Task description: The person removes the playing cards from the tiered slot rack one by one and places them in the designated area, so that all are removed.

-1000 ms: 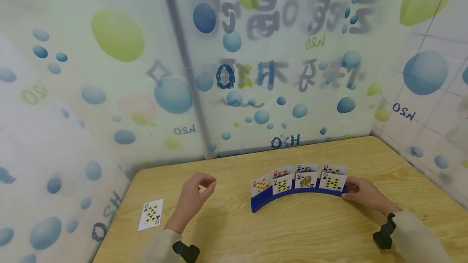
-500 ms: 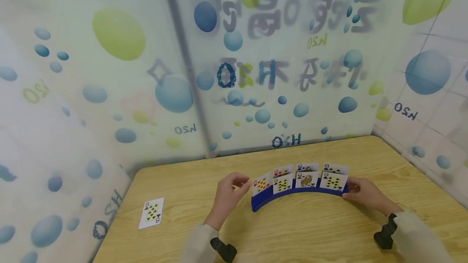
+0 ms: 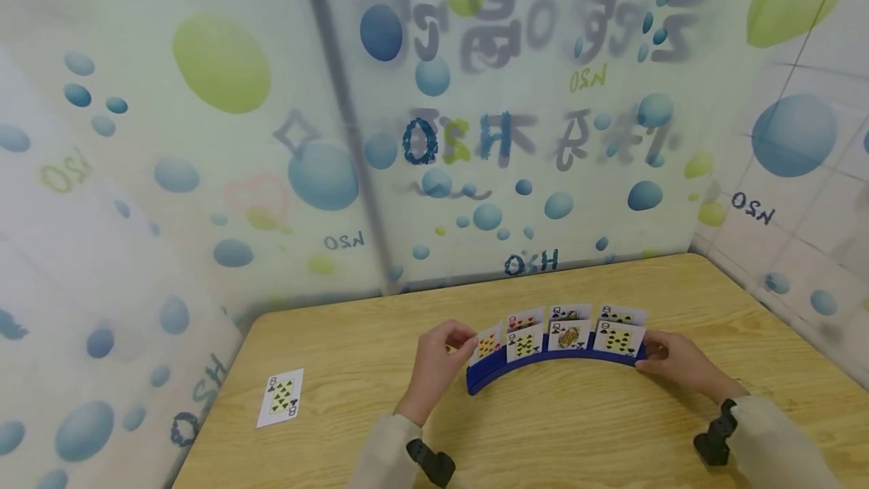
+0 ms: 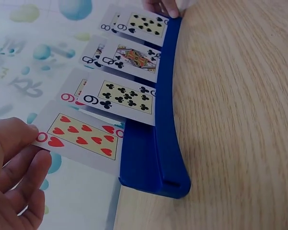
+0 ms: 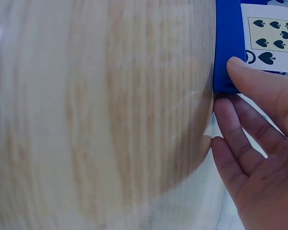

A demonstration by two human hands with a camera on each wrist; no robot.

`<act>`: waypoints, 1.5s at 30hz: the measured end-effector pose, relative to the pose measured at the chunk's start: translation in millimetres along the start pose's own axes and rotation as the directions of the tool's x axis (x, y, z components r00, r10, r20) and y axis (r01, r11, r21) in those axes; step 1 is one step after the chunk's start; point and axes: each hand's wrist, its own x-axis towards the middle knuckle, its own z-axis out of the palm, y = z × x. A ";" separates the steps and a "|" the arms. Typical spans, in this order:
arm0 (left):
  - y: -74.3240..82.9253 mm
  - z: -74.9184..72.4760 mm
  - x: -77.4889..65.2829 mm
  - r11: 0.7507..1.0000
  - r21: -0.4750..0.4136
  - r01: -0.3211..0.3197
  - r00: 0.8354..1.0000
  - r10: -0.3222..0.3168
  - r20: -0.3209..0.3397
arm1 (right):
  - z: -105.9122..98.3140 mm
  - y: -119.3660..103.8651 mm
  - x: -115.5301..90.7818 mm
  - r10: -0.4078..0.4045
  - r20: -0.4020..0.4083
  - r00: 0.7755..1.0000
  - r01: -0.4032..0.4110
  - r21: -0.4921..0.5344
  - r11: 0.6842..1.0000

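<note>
A curved blue card holder (image 3: 485, 376) stands on the table with playing cards in two rows. At its left end, my left hand (image 3: 437, 364) pinches the upper corner of a hearts card (image 4: 84, 139), which stands in the rear slot. Beside that card are a nine of clubs (image 4: 120, 98), a queen of clubs (image 3: 569, 336) and a nine of spades (image 3: 619, 339) in front, with other cards partly hidden behind them. My right hand (image 3: 679, 361) grips the holder's right end; its thumb (image 5: 244, 72) lies on the blue front and its fingers are at the end and behind.
An eight of clubs (image 3: 280, 398) lies face up on the wooden table (image 3: 543, 429), far to the left. Behind the table hangs a patterned curtain (image 3: 475, 210) with blue and green dots. Each wrist wears a black strap mount.
My left hand has moved right, from the bare table to the holder's left end, and now pinches the hearts card. The right hand has stayed on the holder.
</note>
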 end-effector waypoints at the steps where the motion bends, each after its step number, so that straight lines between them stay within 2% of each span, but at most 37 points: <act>1: -0.5 -0.2 0.3 1.000 0.003 -0.002 1.000 0.002 0.001 | 0.2 0.1 0.1 0.001 -0.002 1.000 -0.001 -0.002 1.000; 11: -2.8 -3.5 0.4 1.000 0.005 -0.019 1.000 0.019 -0.025 | 0.4 -2.5 -0.7 0.027 -0.003 1.000 -0.027 -0.002 1.000; 27: -3.5 -14.0 1.0 0.999 0.010 -0.035 0.997 0.036 -0.065 | 0.0 -4.0 -0.7 0.018 -0.013 1.000 -0.019 -0.018 1.000; 33: -3.8 -23.7 0.6 1.000 0.016 -0.018 0.998 0.019 -0.061 | 0.6 -2.6 -0.2 0.016 -0.014 1.000 -0.016 -0.019 1.000; 45: -14.9 -49.0 2.7 0.996 0.092 -0.001 0.998 0.007 -0.069 | 0.2 -4.7 -1.2 0.027 -0.018 0.999 -0.028 -0.018 0.999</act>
